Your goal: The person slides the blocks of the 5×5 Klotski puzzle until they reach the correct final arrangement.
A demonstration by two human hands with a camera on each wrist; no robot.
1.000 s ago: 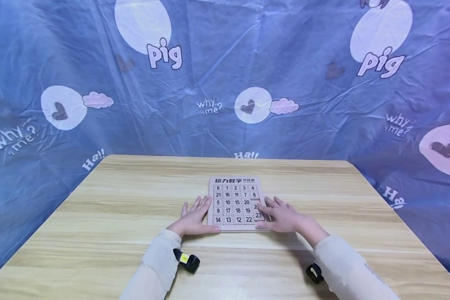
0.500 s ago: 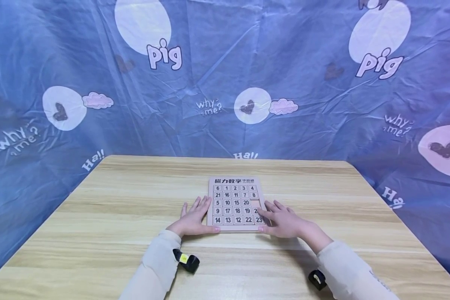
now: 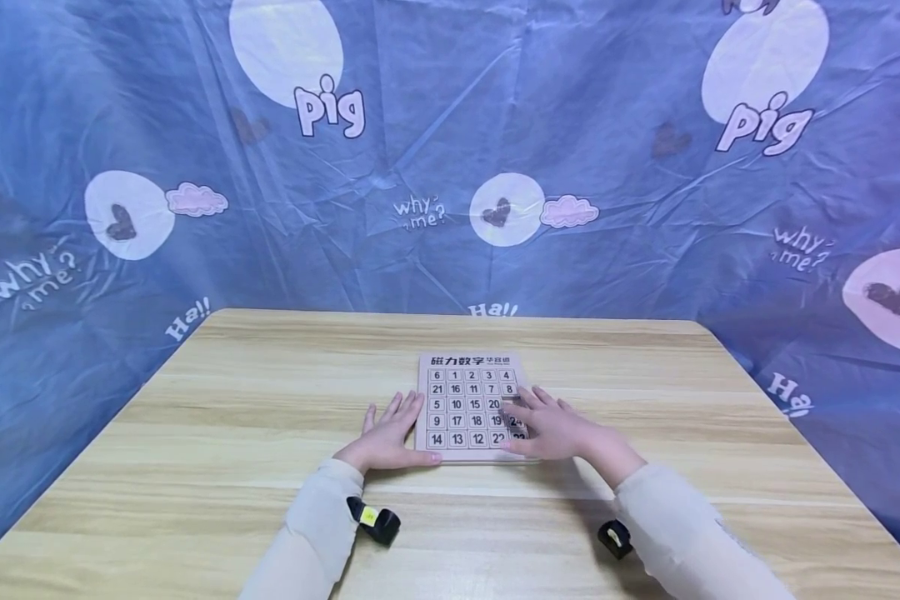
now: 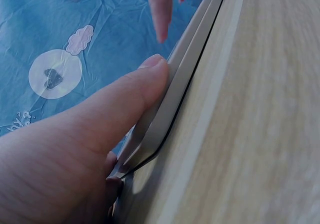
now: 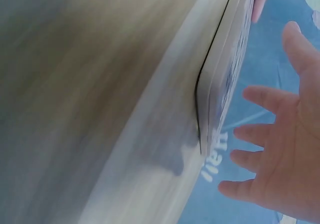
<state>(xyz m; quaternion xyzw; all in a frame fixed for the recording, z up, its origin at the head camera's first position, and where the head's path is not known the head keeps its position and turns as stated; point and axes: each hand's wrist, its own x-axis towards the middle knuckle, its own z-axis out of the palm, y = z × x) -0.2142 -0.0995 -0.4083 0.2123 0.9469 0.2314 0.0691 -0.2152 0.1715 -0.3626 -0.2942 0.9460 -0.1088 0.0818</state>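
A flat number-slide puzzle [image 3: 474, 455] lies on the wooden table, its numbered tiles in rows under a printed heading. At its left side my left hand [image 3: 385, 442] rests with spread fingers along the edge and the thumb on the front edge. In the left wrist view that thumb [image 4: 135, 86] lies against the board's rim. My right hand [image 3: 562, 427] is over the board's right side, fingers spread and partly covering the right column, including tile 23. Its palm [image 5: 287, 149] and fingers show apart from the board in the right wrist view.
The wooden table [image 3: 270, 367] stretches around the puzzle. Behind and beside it hangs a blue printed cloth [image 3: 390, 275]. Black wrist devices [image 3: 375, 522] sit at both pale sleeves [image 3: 307, 525].
Tiles 24 and 23 have slid down the right column toward the front edge, leaving a gap above 24. My right hand dipped nearer, then moved left over the board. The left hand stayed still.
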